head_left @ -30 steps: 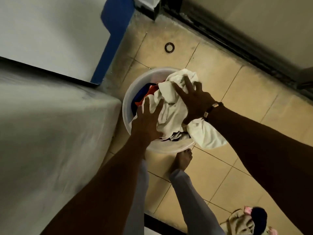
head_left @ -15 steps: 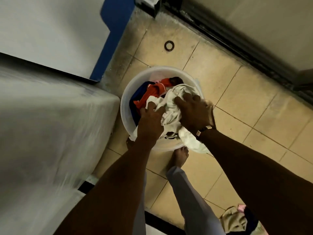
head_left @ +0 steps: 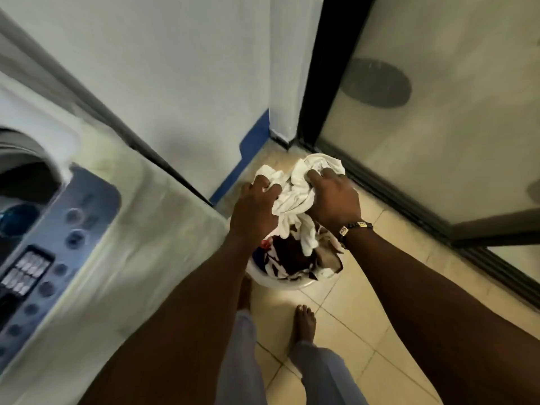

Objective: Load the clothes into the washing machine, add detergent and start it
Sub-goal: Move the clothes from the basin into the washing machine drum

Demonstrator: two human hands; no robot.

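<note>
both hands grip a bunched white cloth (head_left: 295, 190) above the white basin (head_left: 287, 283) of clothes on the tiled floor (head_left: 365, 302) — left hand (head_left: 254, 211) clenched on its left side, right hand (head_left: 334, 200) on its right — with the washing machine (head_left: 87, 229) just left.

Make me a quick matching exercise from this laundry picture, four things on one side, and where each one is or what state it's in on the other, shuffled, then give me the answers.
1. white cloth
2. basin
3. washing machine
4. wristband

A. on the right wrist
B. on the tiled floor, with dark clothes in it
C. gripped by both the left hand and the right hand
D. at the left, opening showing

Pairs: 1-C, 2-B, 3-D, 4-A
</note>
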